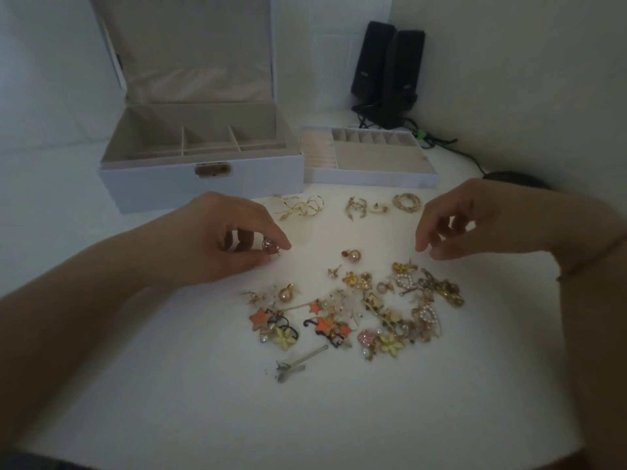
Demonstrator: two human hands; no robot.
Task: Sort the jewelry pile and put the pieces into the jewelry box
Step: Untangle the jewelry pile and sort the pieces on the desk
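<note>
**Jewelry sorting barely begun, box still unfilled**

Jewelry pile is seen spread over the white surface in front of the person, between the two forearms, and most of the pieces are still tangled in it: orange stars, yellow flowers, pearl loops, gold brooches and a pale pin lying at its near edge. A few pieces have been set apart in a row beyond the pile, just in front of the box: a gold ribbon-shaped piece, a leaf-shaped pair, a small stud and a woven gold ring. A single pearl earring lies alone between that row and the pile.

The jewelry box stands open at the back of the surface, lid raised, and no jewelry can be made out in its visible compartments. Its removable tray has been placed just beside it on the right, and its slots also appear unfilled.

A small round amber-toned earring is pinched in the grip of the left hand, between thumb and fingertips, just above the surface. The right hand is held over the upper edge of the pile with fingers loosely curled; nothing is seen in its grip.

By this evidence, sorting is judged to be at an early stage: a handful of pieces have been grouped, none boxed, and the bulk remains to be separated and stowed.
</note>
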